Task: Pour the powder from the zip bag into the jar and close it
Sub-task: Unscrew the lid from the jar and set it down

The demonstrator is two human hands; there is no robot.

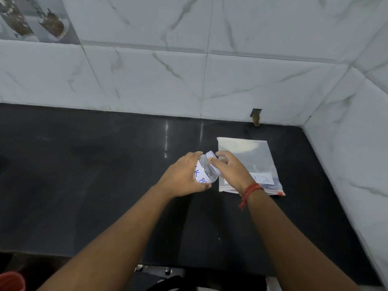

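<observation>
I see my left hand [184,177] wrapped round the body of a clear jar [204,172], fingers curled over its far side and thumb along the near side, so it grips the jar firmly. The jar is tilted, its top leaning toward the far right, and it bears a white label with blue handwriting, partly covered by my palm. My right hand [230,166] is at the jar's white lid [210,154], fingers curled round it; I cannot tell if the lid is screwed on or only resting there. The jar is held over the black counter [94,185], roughly in the middle of it and nearer the back wall than the front edge. Just right of the jar, the zip bag [249,162] lies flat on the counter toward the back right corner, its labelled end facing the front edge; my right wrist, with a red thread bracelet [249,192], crosses its near left corner. White marble-patterned tiles [210,70] run along the back and right sides.
</observation>
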